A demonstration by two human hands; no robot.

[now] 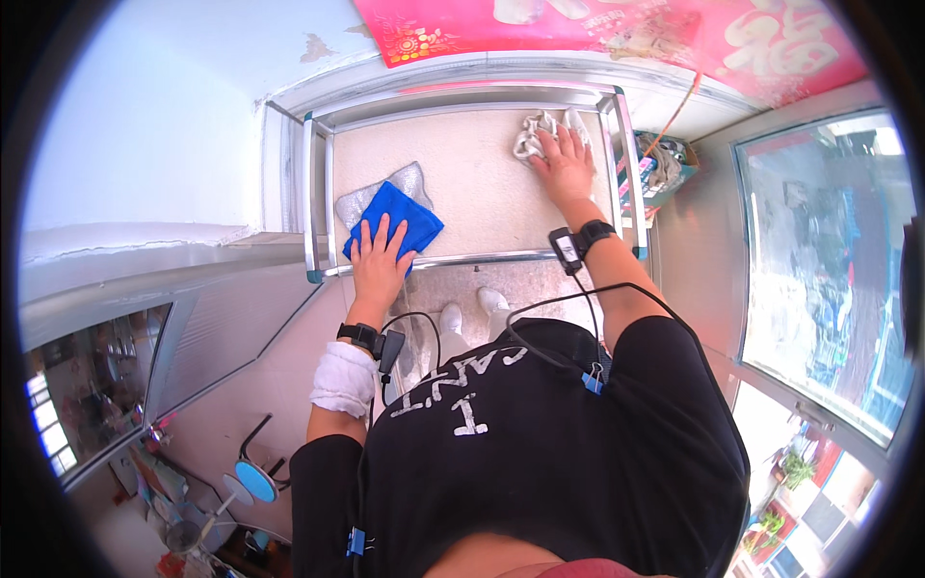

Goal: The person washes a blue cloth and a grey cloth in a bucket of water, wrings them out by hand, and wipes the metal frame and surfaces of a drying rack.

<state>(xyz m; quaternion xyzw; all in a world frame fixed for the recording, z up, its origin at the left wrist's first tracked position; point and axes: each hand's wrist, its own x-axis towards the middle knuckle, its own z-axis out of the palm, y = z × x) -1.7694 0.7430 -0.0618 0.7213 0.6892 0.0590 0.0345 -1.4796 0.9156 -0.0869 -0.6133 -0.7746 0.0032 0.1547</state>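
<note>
Before me stands a metal-framed rack with a pale, cream-coloured top [477, 188]. On its left part my left hand [377, 269] lies flat with fingers apart on a folded blue cloth [405, 217]. Partly beneath the blue cloth is a silvery-grey cloth [412, 180]. At the far right of the top, my right hand [567, 172] presses on a crumpled whitish rag [531, 134], its fingers laid over the cloth. The palm hides part of the rag.
A metal rail [462, 94] edges the rack's far side. A box of odds and ends [668, 170] sits right of the rack, under an orange cord [676, 112]. Black cables [614, 289] run from my wrists. A glazed metal door [816, 274] stands at right.
</note>
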